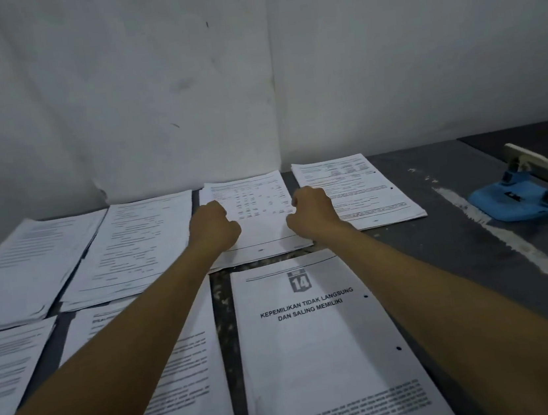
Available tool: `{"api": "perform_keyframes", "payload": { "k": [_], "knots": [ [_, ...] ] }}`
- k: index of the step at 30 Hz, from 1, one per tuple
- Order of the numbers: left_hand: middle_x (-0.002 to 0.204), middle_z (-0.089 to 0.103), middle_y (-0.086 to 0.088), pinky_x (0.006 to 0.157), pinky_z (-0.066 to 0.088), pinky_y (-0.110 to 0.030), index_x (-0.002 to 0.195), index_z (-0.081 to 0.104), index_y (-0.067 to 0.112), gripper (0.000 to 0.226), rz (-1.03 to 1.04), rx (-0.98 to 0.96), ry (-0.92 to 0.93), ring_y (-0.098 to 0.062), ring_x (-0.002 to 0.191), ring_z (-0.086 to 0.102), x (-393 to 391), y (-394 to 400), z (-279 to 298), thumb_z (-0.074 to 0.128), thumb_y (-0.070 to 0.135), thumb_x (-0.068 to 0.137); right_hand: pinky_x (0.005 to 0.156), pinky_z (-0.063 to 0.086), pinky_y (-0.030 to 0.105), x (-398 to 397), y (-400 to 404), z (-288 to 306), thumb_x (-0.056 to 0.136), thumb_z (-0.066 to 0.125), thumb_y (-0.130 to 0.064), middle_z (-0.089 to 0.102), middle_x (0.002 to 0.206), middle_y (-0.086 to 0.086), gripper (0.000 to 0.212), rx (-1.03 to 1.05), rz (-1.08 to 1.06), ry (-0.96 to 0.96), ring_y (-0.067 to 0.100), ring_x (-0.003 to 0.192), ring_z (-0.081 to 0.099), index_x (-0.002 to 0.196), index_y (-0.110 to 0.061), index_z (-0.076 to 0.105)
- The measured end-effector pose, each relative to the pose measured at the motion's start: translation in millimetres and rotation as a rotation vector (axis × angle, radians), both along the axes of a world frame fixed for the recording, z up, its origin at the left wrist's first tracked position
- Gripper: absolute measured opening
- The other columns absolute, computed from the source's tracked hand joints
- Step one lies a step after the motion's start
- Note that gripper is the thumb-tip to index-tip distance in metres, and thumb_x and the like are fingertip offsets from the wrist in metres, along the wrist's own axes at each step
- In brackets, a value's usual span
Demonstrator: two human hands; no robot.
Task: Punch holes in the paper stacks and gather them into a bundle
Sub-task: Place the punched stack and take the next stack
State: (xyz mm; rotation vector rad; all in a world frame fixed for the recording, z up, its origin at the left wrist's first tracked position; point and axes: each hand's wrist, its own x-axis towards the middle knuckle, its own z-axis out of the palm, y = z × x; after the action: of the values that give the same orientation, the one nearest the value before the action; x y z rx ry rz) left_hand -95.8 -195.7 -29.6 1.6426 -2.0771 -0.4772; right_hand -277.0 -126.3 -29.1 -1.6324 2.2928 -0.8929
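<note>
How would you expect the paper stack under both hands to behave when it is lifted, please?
The stack looks thin, so it would probably sag where unsupported. Its sheets seem loose and slightly fanned at the near edge, so they may slide apart. The left hand and right hand at its two sides should help keep it level.

dark grey table [449, 241], scuffed, pale paint streak running diagonally on right side. white wall [249, 72] behind, few small marks, vertical seam near middle.

I can read the front paper stack [330, 338] at the bottom middle: a big "14", then "KEPEMILIKAN TIDAK LANGSUNG DAN SALING MEMILIKI". Other print is too small.
</note>
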Motion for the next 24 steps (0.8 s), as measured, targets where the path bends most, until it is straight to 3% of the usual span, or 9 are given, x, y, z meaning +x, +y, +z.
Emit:
{"api": "perform_keyframes", "payload": {
  "k": [2, 3, 6, 8, 12, 16, 21, 24],
  "knots": [
    [0.074, 0.044, 0.007, 0.052, 0.03, -0.016, 0.086, 0.051, 0.015, 0.013, -0.01, 0.037, -0.027, -0.018, 0.084, 0.051, 6.9, -2.0, -3.2, 0.064, 0.016, 0.089, 0.049, 0.037, 0.021, 8.2, -1.6, -4.5, 0.081, 0.069, -0.008, 0.05, 0.073, -0.002, 0.017, 0.081, 0.017, 0.019, 0.02, 0.075, 0.055, 0.076, -0.009, 0.052],
    [0.077, 0.048, 0.004, 0.052, 0.032, -0.019, 0.087, 0.049, 0.014, 0.015, -0.016, 0.06, -0.046, -0.019, 0.084, 0.051, 9.4, -2.4, -4.4, 0.064, 0.018, 0.089, 0.05, 0.04, 0.022, 11.3, -2.9, -6.1, 0.08, 0.069, -0.009, 0.051, 0.073, 0.0, 0.022, 0.111, 0.018, 0.031, 0.022, 0.076, 0.056, 0.071, -0.011, 0.049],
    [0.105, 0.06, -0.01, 0.076, 0.046, -0.028, 0.104, 0.056, 0.006, 0.028, -0.015, 0.116, -0.134, -0.026, 0.1, 0.056, 12.9, -7.9, -11.2, 0.068, 0.024, 0.087, 0.064, 0.049, 0.028, 19.5, -10.0, -6.6, 0.08, 0.069, -0.01, 0.061, 0.089, 0.01, 0.019, 0.198, 0.004, 0.082, 0.027, 0.088, 0.059, 0.076, -0.01, 0.05],
    [0.117, 0.06, -0.015, 0.091, 0.043, -0.033, 0.114, 0.055, 0.005, 0.042, -0.01, 0.121, -0.202, -0.032, 0.113, 0.054, 12.7, -11.7, -14.1, 0.071, 0.031, 0.085, 0.065, 0.047, 0.027, 22.4, -16.4, -4.0, 0.081, 0.067, -0.011, 0.061, 0.092, 0.01, 0.019, 0.255, -0.012, 0.132, 0.025, 0.086, 0.059, 0.075, -0.011, 0.049],
    [0.128, 0.053, -0.017, 0.094, 0.039, -0.034, 0.121, 0.052, 0.007, 0.059, -0.002, 0.147, -0.287, -0.033, 0.123, 0.047, 9.4, -21.2, -13.0, 0.077, 0.043, 0.08, 0.057, 0.042, 0.025, 23.7, -28.1, 2.6, 0.079, 0.069, -0.016, 0.052, 0.075, 0.001, 0.026, 0.337, -0.104, 0.093, 0.016, 0.067, 0.052, 0.071, -0.014, 0.044],
    [0.133, 0.048, -0.016, 0.096, 0.038, -0.035, 0.124, 0.049, 0.008, 0.071, 0.008, 0.205, -0.336, -0.032, 0.127, 0.043, 8.7, -34.4, -6.0, 0.082, 0.047, 0.074, 0.047, 0.034, 0.024, 26.4, -35.3, 3.8, 0.075, 0.074, -0.014, 0.053, 0.072, 0.001, 0.029, 0.404, -0.15, 0.014, 0.015, 0.059, 0.049, 0.072, -0.014, 0.045],
    [0.133, 0.053, -0.014, 0.1, 0.042, -0.038, 0.127, 0.049, 0.005, 0.072, -0.029, 0.249, -0.274, -0.032, 0.125, 0.05, 3.9, -55.4, 9.2, 0.081, 0.045, 0.077, 0.052, 0.025, 0.029, 33.5, -40.9, 7.3, 0.074, 0.071, -0.019, 0.05, 0.081, 0.005, 0.027, 0.509, -0.156, 0.168, 0.023, 0.074, 0.046, 0.073, -0.014, 0.045],
    [0.136, 0.052, -0.013, 0.106, 0.043, -0.041, 0.133, 0.045, 0.003, 0.079, -0.038, 0.274, -0.269, -0.032, 0.127, 0.05, -3.1, -65.4, 16.3, 0.082, 0.045, 0.077, 0.057, 0.032, 0.03, 30.5, -44.9, 4.4, 0.074, 0.072, -0.02, 0.054, 0.089, 0.005, 0.028, 0.501, -0.154, 0.168, 0.025, 0.081, 0.047, 0.074, -0.014, 0.044]
  ]
}}
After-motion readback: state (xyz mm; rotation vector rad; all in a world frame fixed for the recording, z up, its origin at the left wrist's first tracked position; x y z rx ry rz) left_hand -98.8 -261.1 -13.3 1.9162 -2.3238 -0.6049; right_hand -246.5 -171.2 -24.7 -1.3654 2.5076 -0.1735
